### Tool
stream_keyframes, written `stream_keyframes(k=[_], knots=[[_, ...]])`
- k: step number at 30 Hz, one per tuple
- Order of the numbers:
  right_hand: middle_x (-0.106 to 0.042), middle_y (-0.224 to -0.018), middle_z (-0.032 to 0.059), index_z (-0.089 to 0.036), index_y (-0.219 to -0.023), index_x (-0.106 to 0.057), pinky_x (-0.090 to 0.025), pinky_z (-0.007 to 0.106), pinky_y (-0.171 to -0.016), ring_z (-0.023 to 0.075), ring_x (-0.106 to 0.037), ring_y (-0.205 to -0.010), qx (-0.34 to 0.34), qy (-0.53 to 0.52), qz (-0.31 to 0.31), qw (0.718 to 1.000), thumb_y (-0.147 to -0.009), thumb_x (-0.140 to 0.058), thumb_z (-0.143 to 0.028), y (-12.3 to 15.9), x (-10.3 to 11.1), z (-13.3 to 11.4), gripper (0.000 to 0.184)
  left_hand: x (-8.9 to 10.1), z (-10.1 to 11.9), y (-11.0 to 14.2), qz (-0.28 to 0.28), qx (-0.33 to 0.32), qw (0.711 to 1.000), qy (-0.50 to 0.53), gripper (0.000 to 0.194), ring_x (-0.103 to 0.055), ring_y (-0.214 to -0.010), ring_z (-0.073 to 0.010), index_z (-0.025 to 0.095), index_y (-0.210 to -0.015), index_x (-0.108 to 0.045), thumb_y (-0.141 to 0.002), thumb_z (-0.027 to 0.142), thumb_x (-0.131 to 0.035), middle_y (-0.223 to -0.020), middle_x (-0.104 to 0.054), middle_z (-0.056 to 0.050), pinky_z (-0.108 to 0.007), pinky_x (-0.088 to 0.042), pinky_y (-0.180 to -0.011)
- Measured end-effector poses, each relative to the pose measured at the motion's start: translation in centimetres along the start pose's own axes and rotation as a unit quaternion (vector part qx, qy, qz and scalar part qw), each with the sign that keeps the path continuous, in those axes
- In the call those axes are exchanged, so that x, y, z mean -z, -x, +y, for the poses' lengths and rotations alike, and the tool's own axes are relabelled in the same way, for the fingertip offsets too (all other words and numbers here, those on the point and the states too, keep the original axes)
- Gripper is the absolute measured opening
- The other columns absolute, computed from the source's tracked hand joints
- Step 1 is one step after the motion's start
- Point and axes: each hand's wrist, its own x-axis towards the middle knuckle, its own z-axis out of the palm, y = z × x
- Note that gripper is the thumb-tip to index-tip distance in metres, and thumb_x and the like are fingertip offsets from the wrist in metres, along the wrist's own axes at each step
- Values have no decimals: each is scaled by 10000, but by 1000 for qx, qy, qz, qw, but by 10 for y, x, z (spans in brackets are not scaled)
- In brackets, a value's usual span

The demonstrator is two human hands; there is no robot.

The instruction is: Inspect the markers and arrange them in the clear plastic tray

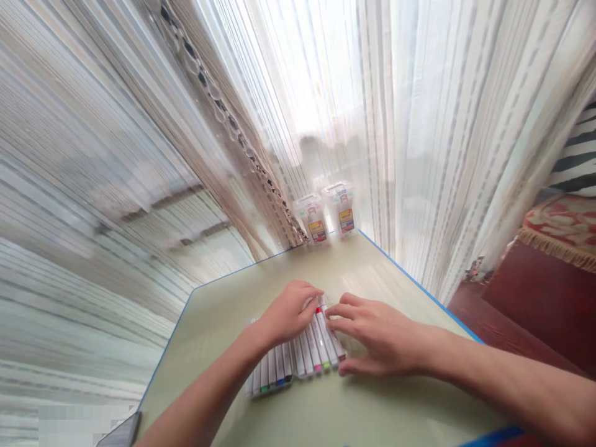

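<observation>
White markers [308, 347] lie side by side in a clear tray, their lower ends showing pink, green and brown; one has a red upper end. Directly left of them is a second clear tray of white markers [271, 369], with green and blue ends, partly covered by my left forearm. My left hand [293, 310] lies across the upper part of the markers, fingers bent but apart, tips by the red end. At the right edge of the row, my right hand [372, 332] has spread fingers, with fingertips beside the outermost marker and the thumb near its lower end.
Two clear lidded boxes [317, 230] with yellow-and-red labels stand at the table's far corner. The pale table [223, 310] has a blue edge. Sheer striped curtains [419, 124] hang behind it. A dark red surface with a fringed cloth [563, 230] is at right.
</observation>
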Motion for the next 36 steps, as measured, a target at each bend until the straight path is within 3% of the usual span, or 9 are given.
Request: stream_keyframes(k=[8, 12, 16, 20, 22, 27, 32, 36], knots=[[-616, -1232, 140, -190, -1125, -650, -501, 425, -884, 289, -557, -1076, -27, 15, -41, 999, -785, -705, -443, 1, 2, -2, 428, -5, 3, -1, 16, 39, 998, 53, 310, -624, -1062, -228, 180, -1082, -688, -863, 178, -469, -1094, -720, -70, -392, -436, -1007], [-614, -1222, 151, -186, -1174, -632, -514, 451, -869, 296, -573, -1054, -33, 22, -43, 998, -786, -695, -451, 3, 3, -4, 474, 12, 1, 7, 78, 76, 988, 113, 402, -597, -1142, -235, 197, -1274, -587, -892, 280, -491, -1212, -672, -91, -405, -423, -1024], [-630, -1158, 153, -178, -1188, -617, -510, 435, -875, 276, -587, -1028, -28, 7, 1, 1000, -857, -624, -419, 5, 1, -5, 409, 36, -18, 38, 181, 129, 963, 150, 420, -613, -1102, -218, 208, -1287, -572, -921, 377, -455, -1215, -661, -85, -364, -447, -978], [-646, -1107, 139, -181, -1119, -637, -497, 417, -893, 260, -588, -1033, -43, -8, 51, 998, -912, -557, -331, -3, -2, -4, 268, 35, -51, 78, 179, 253, 944, 114, 354, -649, -964, -229, 201, -1076, -686, -890, 387, -449, -1029, -719, -61, -353, -472, -891], [-654, -1089, 132, -183, -1085, -651, -492, 418, -899, 259, -589, -1037, -62, -10, 56, 996, -919, -550, -329, -13, -3, -4, 244, 27, -67, 90, 163, 291, 937, 107, 352, -657, -899, -225, 187, -1050, -697, -861, 375, -468, -963, -728, -57, -336, -482, -836], [-662, -1093, 121, -189, -1002, -695, -472, 429, -927, 260, -601, -1051, -128, -28, 27, 991, -914, -551, -345, -58, -4, -14, 230, 16, -88, 97, 122, 279, 941, 147, 309, -659, -894, -231, 177, -933, -736, -817, 335, -498, -956, -738, -57, -318, -479, -800], [-650, -1144, 127, -179, -998, -718, -430, 414, -984, 250, -590, -1107, -104, -51, -37, 992, -888, -564, -254, -115, -23, -31, 203, 16, -96, 105, 134, 245, 932, 231, 276, -655, -895, -218, 162, -945, -737, -768, 290, -567, -972, -738, -66, -306, -484, -798], [-631, -1163, 146, -148, -1028, -714, -400, 416, -1009, 262, -560, -1148, -88, -43, -74, 992, -855, -554, -164, -145, -48, -36, 237, 11, -100, 109, 158, 217, 923, 276, 273, -640, -792, -188, 144, -952, -731, -763, 281, -590, -884, -731, -67, -291, -480, -725]])
